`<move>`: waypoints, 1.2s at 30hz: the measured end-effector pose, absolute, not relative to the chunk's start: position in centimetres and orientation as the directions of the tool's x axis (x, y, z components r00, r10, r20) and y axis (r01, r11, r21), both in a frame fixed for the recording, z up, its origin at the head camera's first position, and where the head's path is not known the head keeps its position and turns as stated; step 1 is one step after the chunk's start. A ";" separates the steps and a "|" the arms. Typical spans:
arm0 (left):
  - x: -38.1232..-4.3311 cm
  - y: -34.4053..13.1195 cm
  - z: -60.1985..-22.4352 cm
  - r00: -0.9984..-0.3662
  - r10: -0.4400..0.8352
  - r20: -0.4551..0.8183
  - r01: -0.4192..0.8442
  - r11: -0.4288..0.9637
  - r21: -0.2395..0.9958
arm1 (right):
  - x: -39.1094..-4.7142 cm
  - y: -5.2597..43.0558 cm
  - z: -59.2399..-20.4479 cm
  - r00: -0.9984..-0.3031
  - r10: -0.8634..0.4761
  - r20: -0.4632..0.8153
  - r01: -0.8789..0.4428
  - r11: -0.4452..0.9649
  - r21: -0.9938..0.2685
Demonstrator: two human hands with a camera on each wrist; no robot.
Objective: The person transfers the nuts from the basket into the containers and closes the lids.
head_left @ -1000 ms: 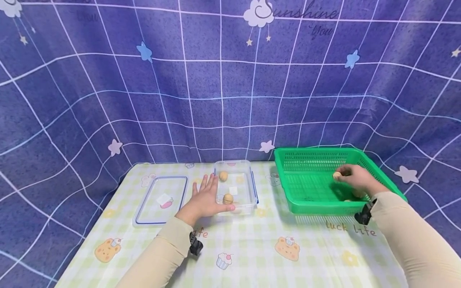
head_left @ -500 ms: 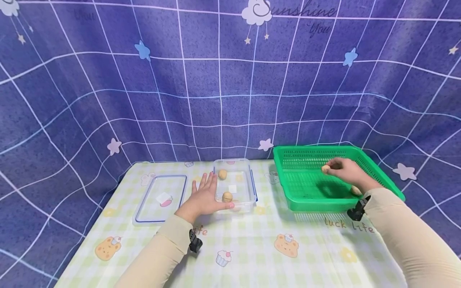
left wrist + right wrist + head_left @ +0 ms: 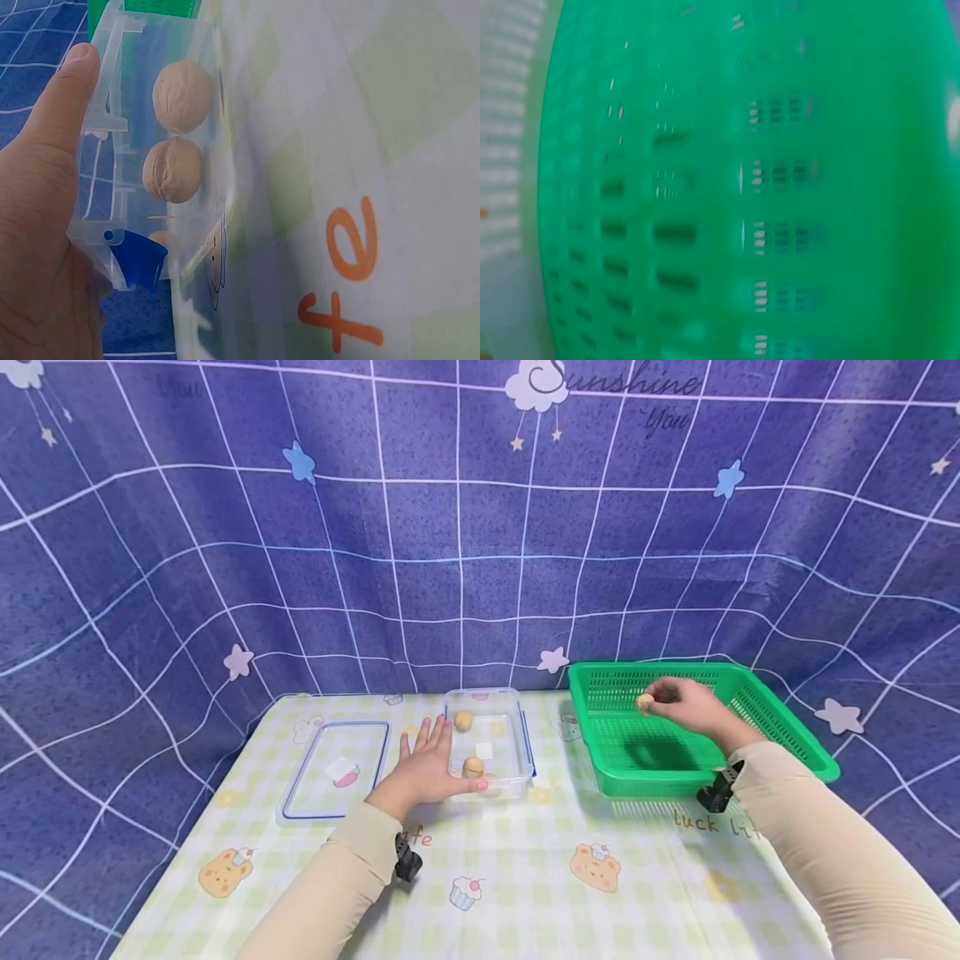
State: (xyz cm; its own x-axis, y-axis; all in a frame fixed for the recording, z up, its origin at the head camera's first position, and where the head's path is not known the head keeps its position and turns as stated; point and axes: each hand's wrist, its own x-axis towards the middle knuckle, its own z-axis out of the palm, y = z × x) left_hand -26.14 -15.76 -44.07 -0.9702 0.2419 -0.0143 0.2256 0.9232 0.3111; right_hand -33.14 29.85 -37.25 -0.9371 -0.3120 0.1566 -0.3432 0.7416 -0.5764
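Blue gridded cloth (image 3: 480,552) behind, green basket (image 3: 637,785) below, one walnut (image 3: 644,702) pinched by the right hand (image 3: 690,705)

Beyond the right hand's grip the cloth rises, printed with stars, clouds and the word "Sunshine". Below the grip, and reaching far to its left, spreads a pale checked tablecloth (image 3: 525,918) patterned with bears and cupcakes. Two cream sleeves (image 3: 840,843) come in from the near side, the right one running back and rightward from the grip.

Directly beneath the grip sits the basket, with a dark shadow on its floor under the fingers; blurred, slotted green fills most of the right wrist view. Farthest left of the grip, a clear lid (image 3: 333,797) with a blue seal lies flat on the tablecloth. Between lid and basket, left of the grip and well apart from it, stands a clear container (image 3: 504,760), its top uncovered.

Along the container's left side rests the left hand (image 3: 423,774), fingers straight and spread, thumb stretched along the near wall. The right hand's thumb and fingers close on the walnut, which sits at the fingertips, on the left end of the grip, over the basket. Two more walnuts (image 3: 472,767) lie inside the container, left of the grip: one toward the far left corner, the other near the closest wall.
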 end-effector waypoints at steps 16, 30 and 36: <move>-25.9 -15.6 -43.9 -0.970 0.241 -0.020 0.223 0.924 0.311 | -33.3 26.0 -36.3 -0.929 -0.327 0.173 -0.362 0.705 -0.610; -25.7 -15.6 -43.5 -0.970 0.242 -0.030 0.220 0.921 0.320 | -33.3 22.1 -35.7 -0.912 -0.353 0.208 -0.394 0.621 -0.677; -25.9 -15.6 -43.7 -0.971 0.234 -0.038 0.210 0.924 0.318 | -33.5 20.6 -35.7 -0.903 -0.366 0.226 -0.414 0.595 -0.689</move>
State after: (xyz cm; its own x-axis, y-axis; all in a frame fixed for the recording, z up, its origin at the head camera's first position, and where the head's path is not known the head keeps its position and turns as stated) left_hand -25.88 -15.61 -43.67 -0.9715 0.2341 -0.0383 0.2102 0.9244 0.3182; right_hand -33.49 20.60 -35.73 -0.9027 -0.3664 0.2257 -0.4138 0.5947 -0.6893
